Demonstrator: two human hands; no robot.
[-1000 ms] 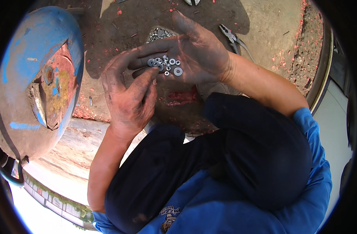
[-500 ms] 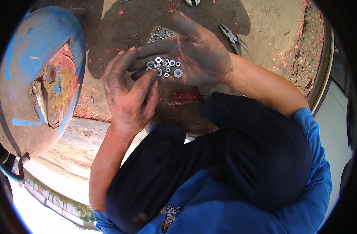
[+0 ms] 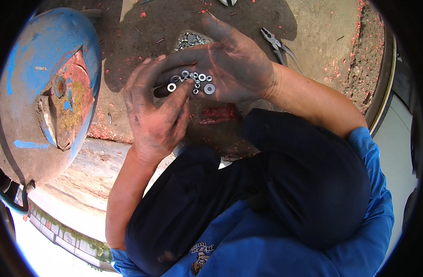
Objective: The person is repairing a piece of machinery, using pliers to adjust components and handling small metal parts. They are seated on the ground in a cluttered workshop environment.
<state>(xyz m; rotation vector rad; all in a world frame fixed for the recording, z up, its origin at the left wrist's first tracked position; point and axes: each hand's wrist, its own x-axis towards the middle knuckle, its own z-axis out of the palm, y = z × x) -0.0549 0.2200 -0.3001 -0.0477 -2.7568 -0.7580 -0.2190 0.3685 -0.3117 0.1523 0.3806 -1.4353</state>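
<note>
My right hand (image 3: 241, 64) lies palm up with its fingers stretched toward the left, and a small heap of metal washers (image 3: 209, 89) and hex nuts (image 3: 196, 91) rests on it. From the left, my left hand (image 3: 154, 117) meets those fingertips. Its thumb reaches over the palm and touches the pieces, while its other fingers run along the right hand's fingers, partly hidden. One washer (image 3: 172, 87) sits by itself to the left of the thumb. Both hands are smeared with dark grime.
Beyond my right hand stands a container (image 3: 180, 45) of small metal hardware, partly covered. Pliers (image 3: 272, 40) lie on the dirty ground at the upper right. A dented blue metal shell (image 3: 22, 87) fills the left side. Something crumpled and red (image 3: 218, 114) lies below the palm.
My left thumb has slid slightly up and right into the heap. One washer now shows apart at its left, and the other pieces have shifted a little.
</note>
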